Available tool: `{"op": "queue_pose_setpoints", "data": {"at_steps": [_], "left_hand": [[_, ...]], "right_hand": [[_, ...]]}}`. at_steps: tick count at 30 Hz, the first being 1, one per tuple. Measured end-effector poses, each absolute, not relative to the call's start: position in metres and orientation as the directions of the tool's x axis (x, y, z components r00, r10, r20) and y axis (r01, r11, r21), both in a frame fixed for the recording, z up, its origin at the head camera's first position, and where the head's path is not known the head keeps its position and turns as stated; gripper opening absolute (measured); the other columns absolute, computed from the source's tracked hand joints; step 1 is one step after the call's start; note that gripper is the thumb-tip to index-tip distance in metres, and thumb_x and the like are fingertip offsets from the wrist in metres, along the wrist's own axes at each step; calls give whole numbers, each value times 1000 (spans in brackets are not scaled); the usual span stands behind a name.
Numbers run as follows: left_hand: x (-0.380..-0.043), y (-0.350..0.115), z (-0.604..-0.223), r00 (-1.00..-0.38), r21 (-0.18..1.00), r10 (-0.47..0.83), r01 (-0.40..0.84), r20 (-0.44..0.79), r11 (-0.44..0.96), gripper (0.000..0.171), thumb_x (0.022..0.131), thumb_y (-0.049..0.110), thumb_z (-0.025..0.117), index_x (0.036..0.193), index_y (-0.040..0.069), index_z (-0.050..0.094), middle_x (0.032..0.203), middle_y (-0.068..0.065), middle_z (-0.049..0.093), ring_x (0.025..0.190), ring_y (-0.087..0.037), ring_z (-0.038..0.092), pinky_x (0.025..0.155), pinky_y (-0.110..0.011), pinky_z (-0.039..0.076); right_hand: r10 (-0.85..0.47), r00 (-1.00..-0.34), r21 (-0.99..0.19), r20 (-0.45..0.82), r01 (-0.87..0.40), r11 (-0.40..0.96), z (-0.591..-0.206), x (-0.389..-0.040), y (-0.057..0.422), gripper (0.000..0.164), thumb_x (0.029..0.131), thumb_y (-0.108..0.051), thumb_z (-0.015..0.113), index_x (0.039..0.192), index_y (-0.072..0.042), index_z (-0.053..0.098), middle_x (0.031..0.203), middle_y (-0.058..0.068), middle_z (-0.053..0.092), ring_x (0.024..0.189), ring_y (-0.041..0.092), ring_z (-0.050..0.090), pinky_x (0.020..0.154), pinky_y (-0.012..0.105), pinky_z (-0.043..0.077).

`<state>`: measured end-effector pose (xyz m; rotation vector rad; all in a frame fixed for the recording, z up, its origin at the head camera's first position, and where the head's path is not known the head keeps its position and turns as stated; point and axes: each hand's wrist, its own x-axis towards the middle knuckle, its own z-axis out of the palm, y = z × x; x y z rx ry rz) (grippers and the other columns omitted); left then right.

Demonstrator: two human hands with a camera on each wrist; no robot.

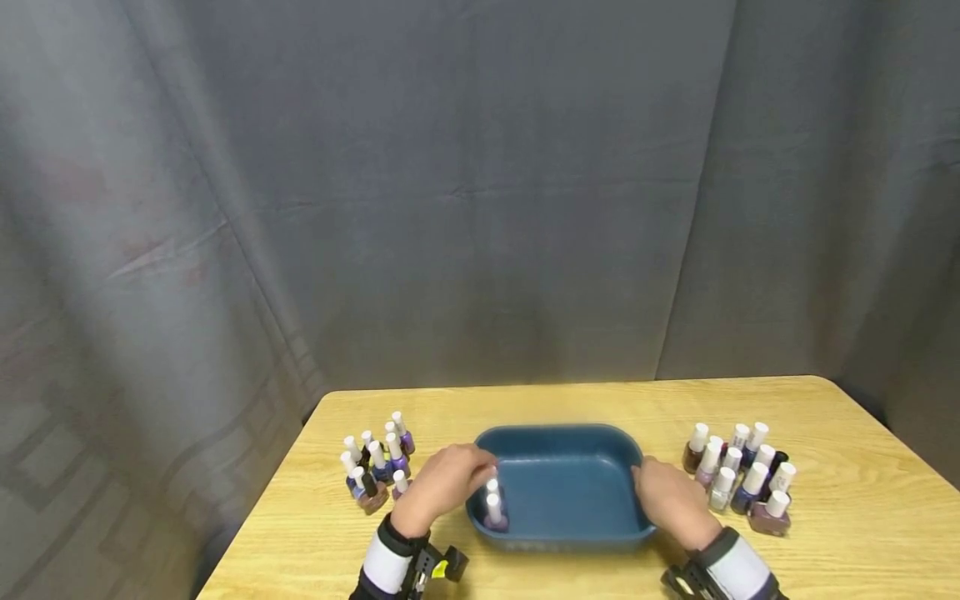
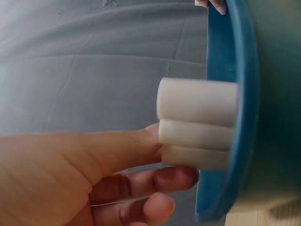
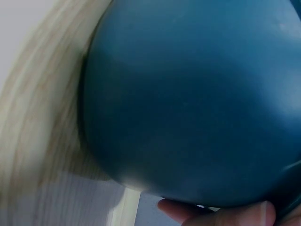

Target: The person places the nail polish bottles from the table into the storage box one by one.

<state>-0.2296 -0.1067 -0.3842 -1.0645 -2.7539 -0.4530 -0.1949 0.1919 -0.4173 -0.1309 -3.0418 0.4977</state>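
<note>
A dark blue tray (image 1: pixel 566 500) stands on the wooden table. Inside its left end, nail polish bottles (image 1: pixel 495 521) with white caps stand in a row. My left hand (image 1: pixel 447 479) reaches over that end. In the left wrist view three white caps (image 2: pixel 197 101) show above the rim, and the thumb and a finger (image 2: pixel 176 179) pinch the farthest one. That bottle's body is hidden by the tray wall. My right hand (image 1: pixel 672 500) grips the tray's right rim; in the right wrist view its fingers (image 3: pixel 240 216) lie along the tray's edge.
Left of the tray a group of nail polish bottles (image 1: pixel 378 462) stands on the table (image 1: pixel 300 517), most with white caps. Another cluster of bottles (image 1: pixel 738 475) stands close to the right hand. A grey curtain (image 1: pixel 480 208) hangs behind the table's far edge.
</note>
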Motion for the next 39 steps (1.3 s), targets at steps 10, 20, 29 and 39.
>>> {"op": "queue_pose_setpoints", "data": {"at_steps": [10, 20, 29, 39], "left_hand": [[-237, -136, -373, -822, 248, 472, 553, 319, 795, 19, 87, 21, 61, 103, 11, 67, 86, -1, 69, 68, -9, 60, 55, -20, 42], [-232, -216, -353, -937, 372, -9, 130, 349, 919, 15, 83, 17, 66, 93, 7, 68, 78, -9, 65, 62, -18, 56, 50, -29, 39], [-234, -233, -358, -950, 429, -186, -64, 251, 901, 20, 79, 22, 67, 76, 3, 64, 72, -12, 64, 62, -26, 58, 47, -34, 38], [-241, -232, -374, -974, 464, -219, -165, 64, 870, 42, 80, 26, 66, 52, 14, 37, 54, 3, 31, 51, -14, 33, 45, -26, 25]], "right_hand": [[88, -995, -320, 44, 70, 945, -415, -194, 191, 25, 92, -18, 45, 89, 5, 56, 76, 22, 62, 69, 37, 62, 50, 46, 44], [94, -995, -314, 27, 80, 946, -414, -190, 197, 25, 93, -18, 44, 90, 4, 56, 76, 20, 62, 70, 35, 62, 50, 46, 43], [88, -995, -310, 39, 71, 948, -416, -188, 201, 24, 93, -17, 45, 86, 2, 56, 70, 16, 60, 65, 30, 61, 48, 45, 42], [101, -994, -312, 38, 84, 947, -416, -188, 200, 24, 93, -18, 45, 88, 3, 56, 74, 19, 61, 67, 33, 61, 49, 45, 43]]}}
